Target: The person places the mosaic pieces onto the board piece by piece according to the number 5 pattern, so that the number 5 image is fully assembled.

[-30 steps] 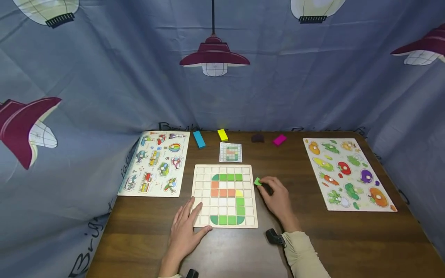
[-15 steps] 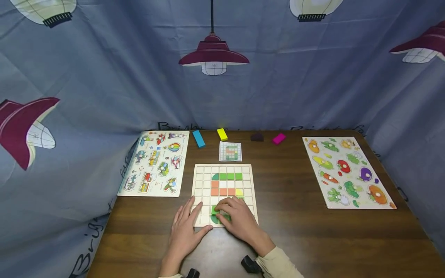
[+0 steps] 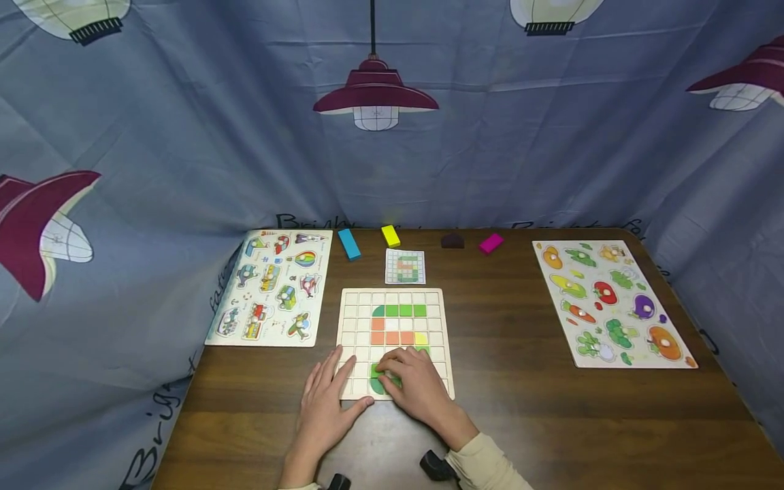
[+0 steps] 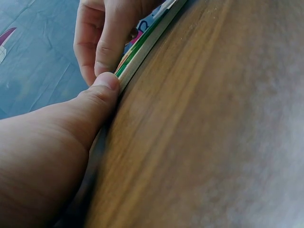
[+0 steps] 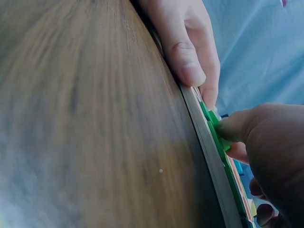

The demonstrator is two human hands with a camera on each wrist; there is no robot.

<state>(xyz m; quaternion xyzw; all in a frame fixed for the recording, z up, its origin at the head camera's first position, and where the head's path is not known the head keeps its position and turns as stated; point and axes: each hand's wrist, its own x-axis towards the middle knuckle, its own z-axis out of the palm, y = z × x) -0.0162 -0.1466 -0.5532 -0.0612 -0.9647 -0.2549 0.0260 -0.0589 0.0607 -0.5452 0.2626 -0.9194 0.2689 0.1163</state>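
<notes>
A wooden grid board (image 3: 355,320) lies on the table with green, orange and yellow tiles set in its squares. My left hand (image 3: 327,412) rests with fingers extended on its left side, the thumb at the front edge. Over the lower part of the board is my right hand (image 3: 419,388), which pinches a green square tile (image 3: 374,371) just behind the dark green corner tile (image 3: 376,386). In the right wrist view the thumb presses this green tile (image 5: 224,142) at the board. Several tiles at the lower right are covered by the right hand.
Behind the board lies a small pattern card (image 3: 405,266). Farther back are a blue block (image 3: 349,244), a yellow block (image 3: 390,236), a dark piece (image 3: 452,241) and a magenta block (image 3: 491,243). Picture boards lie left (image 3: 269,289) and right (image 3: 612,306).
My right hand has brought the green tile from beside the board's right edge leftward onto its lower left squares. In the last half second it has barely shifted. The left hand stays put.
</notes>
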